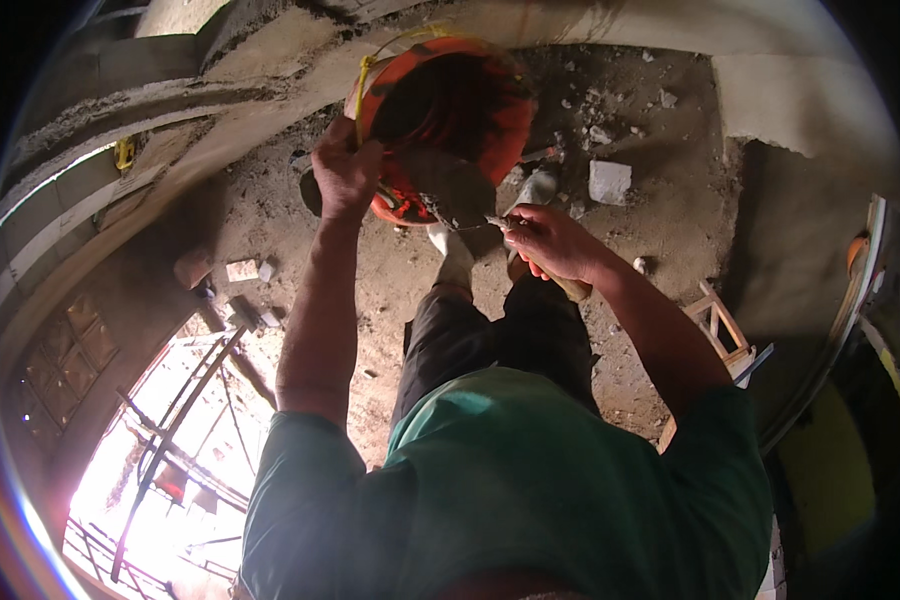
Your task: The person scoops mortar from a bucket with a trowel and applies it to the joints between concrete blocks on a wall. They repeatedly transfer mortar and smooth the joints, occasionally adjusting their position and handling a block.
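Green shirt (530, 480) at six o'clock, orange bucket (513, 108) at twelve, trowel (497, 221) between

The shirt fills the bottom of the view because the camera looks straight down past the chest. Beyond it, dark trousers (450, 335) lead up to the shoes (538, 190), which stand close under the bucket; that stance probably keeps the load near the body.

At eleven o'clock the left hand (346, 175) is clenched on the bucket's edge, likely to steady it and hold the mouth tipped toward the person. Whether the base rests on anything cannot be told. A yellow cord (363, 85) runs by the same edge, beyond the knuckles, so it looks to be out of the way.

At two o'clock the right hand (550, 245) is wrapped around the trowel's wooden handle (574, 289), whose butt sticks out behind the palm toward four o'clock. The grey blade (460, 197) points toward ten, over the near side of the bucket's mouth; this angle seems to let it enter without the wrist hitting the edge. Whether the blade is coated is too dark to tell.

Farther off, a pale block (610, 182) lies on the dirt floor (670, 225) at two, and a wooden frame (722, 322) stands at three, both well apart from the hands.
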`<control>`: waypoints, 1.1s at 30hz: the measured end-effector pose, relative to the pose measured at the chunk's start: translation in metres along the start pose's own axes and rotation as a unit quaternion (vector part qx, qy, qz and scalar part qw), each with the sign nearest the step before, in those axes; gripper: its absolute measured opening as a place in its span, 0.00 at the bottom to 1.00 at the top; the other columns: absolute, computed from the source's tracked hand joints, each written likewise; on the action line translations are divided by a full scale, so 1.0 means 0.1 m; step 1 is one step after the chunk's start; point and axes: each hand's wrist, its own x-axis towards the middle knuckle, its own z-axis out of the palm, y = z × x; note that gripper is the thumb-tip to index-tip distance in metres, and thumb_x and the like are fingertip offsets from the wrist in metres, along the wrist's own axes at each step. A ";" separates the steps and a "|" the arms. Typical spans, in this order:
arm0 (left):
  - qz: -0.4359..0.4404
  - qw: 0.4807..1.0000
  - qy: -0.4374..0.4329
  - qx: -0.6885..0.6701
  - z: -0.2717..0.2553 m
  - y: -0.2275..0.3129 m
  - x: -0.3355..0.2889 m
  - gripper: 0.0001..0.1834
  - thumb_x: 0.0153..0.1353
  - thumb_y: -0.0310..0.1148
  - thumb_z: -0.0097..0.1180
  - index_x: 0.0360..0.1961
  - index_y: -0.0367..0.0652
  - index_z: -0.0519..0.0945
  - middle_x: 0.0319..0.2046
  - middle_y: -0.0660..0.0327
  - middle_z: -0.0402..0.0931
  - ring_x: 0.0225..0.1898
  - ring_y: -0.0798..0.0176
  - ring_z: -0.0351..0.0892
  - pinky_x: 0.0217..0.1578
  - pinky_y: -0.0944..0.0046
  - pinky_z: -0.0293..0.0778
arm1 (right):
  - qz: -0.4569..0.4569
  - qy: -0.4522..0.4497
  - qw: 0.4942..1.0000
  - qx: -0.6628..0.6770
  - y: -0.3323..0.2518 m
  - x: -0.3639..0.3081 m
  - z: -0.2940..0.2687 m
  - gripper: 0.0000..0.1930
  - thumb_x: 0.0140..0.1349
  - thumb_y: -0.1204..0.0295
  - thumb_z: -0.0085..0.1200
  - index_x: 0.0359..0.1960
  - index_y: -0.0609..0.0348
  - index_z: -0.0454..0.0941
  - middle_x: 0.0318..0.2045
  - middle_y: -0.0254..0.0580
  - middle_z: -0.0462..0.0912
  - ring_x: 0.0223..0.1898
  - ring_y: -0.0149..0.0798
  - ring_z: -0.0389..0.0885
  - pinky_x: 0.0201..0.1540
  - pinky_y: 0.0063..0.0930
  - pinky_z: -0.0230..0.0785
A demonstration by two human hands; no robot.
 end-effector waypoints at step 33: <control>-0.237 0.969 0.014 0.072 0.64 -1.08 -0.86 0.10 0.44 0.22 0.51 0.19 0.42 0.61 0.17 0.68 0.54 0.22 0.72 0.55 0.22 0.65 0.56 | -0.157 0.155 0.974 -0.049 -1.34 1.07 -3.29 0.14 0.59 0.71 0.55 0.46 0.59 0.75 0.24 0.35 0.75 0.22 0.30 0.74 0.24 0.26 0.70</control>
